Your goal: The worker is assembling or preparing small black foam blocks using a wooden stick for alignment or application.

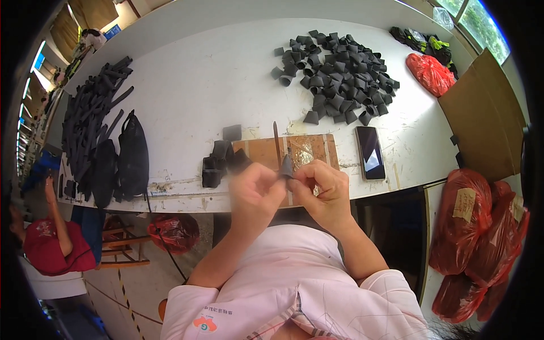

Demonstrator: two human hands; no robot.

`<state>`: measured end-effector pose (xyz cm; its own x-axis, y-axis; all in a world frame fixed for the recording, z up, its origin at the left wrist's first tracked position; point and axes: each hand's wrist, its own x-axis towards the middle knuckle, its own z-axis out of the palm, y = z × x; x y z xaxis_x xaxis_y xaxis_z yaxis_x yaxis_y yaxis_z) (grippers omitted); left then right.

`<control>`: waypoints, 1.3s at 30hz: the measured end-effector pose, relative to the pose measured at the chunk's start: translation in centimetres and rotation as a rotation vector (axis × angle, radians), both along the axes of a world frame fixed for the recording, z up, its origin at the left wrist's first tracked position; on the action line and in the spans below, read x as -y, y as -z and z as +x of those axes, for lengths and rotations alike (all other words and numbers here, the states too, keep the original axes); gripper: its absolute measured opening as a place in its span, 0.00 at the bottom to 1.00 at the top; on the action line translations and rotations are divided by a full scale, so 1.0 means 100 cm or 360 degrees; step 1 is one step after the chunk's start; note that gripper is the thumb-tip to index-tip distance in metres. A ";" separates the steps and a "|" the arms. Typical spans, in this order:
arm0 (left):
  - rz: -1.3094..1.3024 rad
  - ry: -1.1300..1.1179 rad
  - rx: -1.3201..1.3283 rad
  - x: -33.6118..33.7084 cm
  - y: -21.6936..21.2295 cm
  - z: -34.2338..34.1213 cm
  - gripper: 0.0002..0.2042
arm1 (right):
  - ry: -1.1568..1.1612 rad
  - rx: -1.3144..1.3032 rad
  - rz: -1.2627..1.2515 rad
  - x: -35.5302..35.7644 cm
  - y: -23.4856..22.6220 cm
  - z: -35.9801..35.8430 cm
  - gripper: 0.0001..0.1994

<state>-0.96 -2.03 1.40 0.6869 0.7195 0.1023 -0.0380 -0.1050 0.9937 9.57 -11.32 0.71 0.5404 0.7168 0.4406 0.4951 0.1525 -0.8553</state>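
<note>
Near the front edge of the table, both of my hands pinch one small dark grey piece of sheet material (pixel 287 166), bent into a cone-like shape. My left hand (pixel 256 191), slightly blurred, has its fingers closed at the piece's lower left side. From the other side, my right hand (pixel 322 186) grips its lower right edge between thumb and fingers. Beneath them lies a brown board (pixel 255 145) with a glossy, stained patch. A thin brown stick (pixel 276 137) points away from me across it. Left of the board sit several flat dark pieces (pixel 217 161), partly behind my left hand.
A heap of curled dark pieces (pixel 345 79) covers the far right. Dark strips (pixel 93 113) and black pouches (pixel 134 156) lie left. A phone (pixel 370 153) rests right of the board. Red bags (pixel 462 221) and cardboard (pixel 484 113) stand right. A co-worker in red (pixel 56 241) sits left.
</note>
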 end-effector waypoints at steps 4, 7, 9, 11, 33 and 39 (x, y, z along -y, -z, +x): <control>0.0774 -0.0120 -0.0293 0.004 0.008 0.003 0.06 | 0.0535 0.0776 -0.0029 -0.012 0.009 -0.004 0.07; 0.0728 -0.0111 -0.0383 -0.003 0.020 0.006 0.06 | 0.0667 0.1029 -0.0113 -0.015 0.021 -0.004 0.06; 0.0419 -0.0076 -0.0255 -0.009 0.031 0.002 0.05 | 0.0667 0.1033 -0.0147 -0.011 0.023 -0.002 0.06; 0.0120 -0.0040 -0.0135 -0.026 0.046 -0.003 0.04 | 0.0443 0.0345 -0.0197 -0.003 0.023 0.007 0.05; -0.0680 -0.0357 0.0289 -0.075 0.047 -0.011 0.04 | 0.0065 -0.0639 -0.0153 -0.047 0.040 -0.030 0.12; -0.1280 -0.0036 0.0500 -0.029 0.044 -0.032 0.06 | -0.0316 -0.1831 0.0026 -0.048 0.041 -0.023 0.06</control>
